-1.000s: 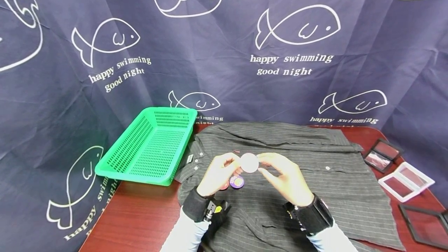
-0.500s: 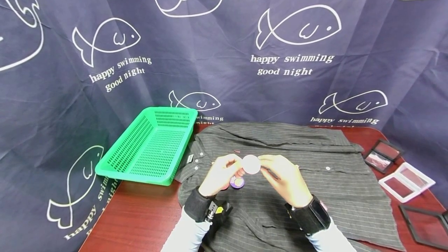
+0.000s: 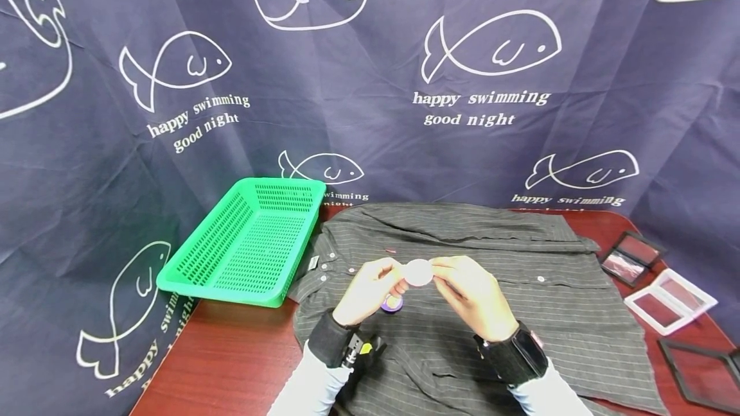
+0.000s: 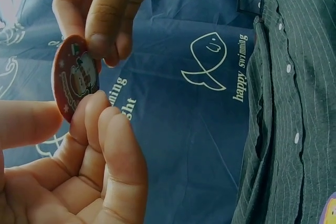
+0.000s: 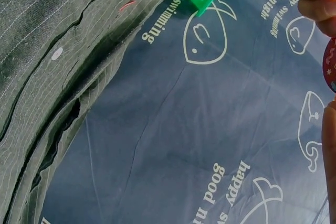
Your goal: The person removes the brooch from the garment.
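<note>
A round badge (image 3: 418, 272) is held between both hands above a dark pinstriped shirt (image 3: 509, 313). Its face is washed out in the head view, while the left wrist view has it nearly edge-on, a red badge (image 4: 75, 77) with a cartoon print. My left hand (image 3: 372, 290) pinches one edge between thumb and fingers. On the opposite edge, my right hand (image 3: 475, 294) pinches it too. Just below the left hand a purple badge (image 3: 392, 303) lies on the shirt, partly covered by the fingers. Only a sliver of the held badge (image 5: 330, 65) enters the right wrist view.
To the left, a green plastic basket (image 3: 260, 249) stands on the red-brown table (image 3: 243, 345). Dark and white frames, including a white frame (image 3: 670, 300), lie along the right edge. Behind hangs a blue fish-print curtain (image 3: 370, 82). A small red mark (image 3: 390, 251) shows on the shirt.
The held badge has tilted to a flatter angle and shifted slightly right. My left hand has moved a little right, covering a red disc that showed beneath it before.
</note>
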Demonstrator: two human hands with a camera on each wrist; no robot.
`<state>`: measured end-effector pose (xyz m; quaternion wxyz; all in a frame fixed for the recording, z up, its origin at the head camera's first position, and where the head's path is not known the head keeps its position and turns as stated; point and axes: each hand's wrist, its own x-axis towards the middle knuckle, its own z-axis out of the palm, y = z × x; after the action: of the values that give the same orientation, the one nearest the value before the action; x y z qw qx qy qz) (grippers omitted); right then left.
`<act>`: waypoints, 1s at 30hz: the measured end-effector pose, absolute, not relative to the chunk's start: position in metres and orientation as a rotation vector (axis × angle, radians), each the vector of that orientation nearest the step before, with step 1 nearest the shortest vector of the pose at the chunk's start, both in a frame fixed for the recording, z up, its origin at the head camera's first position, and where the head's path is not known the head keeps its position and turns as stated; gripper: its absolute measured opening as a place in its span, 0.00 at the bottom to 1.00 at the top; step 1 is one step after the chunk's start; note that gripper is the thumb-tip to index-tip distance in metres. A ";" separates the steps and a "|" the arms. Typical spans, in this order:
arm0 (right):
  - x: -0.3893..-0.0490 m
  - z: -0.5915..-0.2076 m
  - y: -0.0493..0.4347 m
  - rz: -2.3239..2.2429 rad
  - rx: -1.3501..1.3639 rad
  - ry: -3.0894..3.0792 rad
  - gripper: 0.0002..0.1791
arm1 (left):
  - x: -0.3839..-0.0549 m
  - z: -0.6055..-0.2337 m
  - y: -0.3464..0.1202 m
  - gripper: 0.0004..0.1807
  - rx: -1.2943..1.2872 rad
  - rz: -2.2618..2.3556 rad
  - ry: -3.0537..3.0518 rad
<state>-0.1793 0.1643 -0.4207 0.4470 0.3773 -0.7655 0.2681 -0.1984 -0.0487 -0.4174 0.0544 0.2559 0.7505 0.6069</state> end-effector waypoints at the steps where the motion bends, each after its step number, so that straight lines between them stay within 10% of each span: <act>1: -0.179 -0.420 0.164 0.661 0.935 -1.889 0.17 | -0.198 -0.417 -0.048 0.14 0.770 1.840 2.281; 23: -0.182 -0.414 0.189 0.922 0.802 -1.914 0.05 | -0.190 -0.416 -0.062 0.09 0.819 1.905 2.658; 30: -0.180 -0.413 0.210 1.053 0.623 -1.962 0.18 | -0.191 -0.427 -0.077 0.10 0.835 1.795 2.939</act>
<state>-0.1802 0.2098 -0.4128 0.4029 0.2467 -0.7765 0.4169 -0.1915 -0.0774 -0.4266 -0.1994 0.2308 0.8127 0.4964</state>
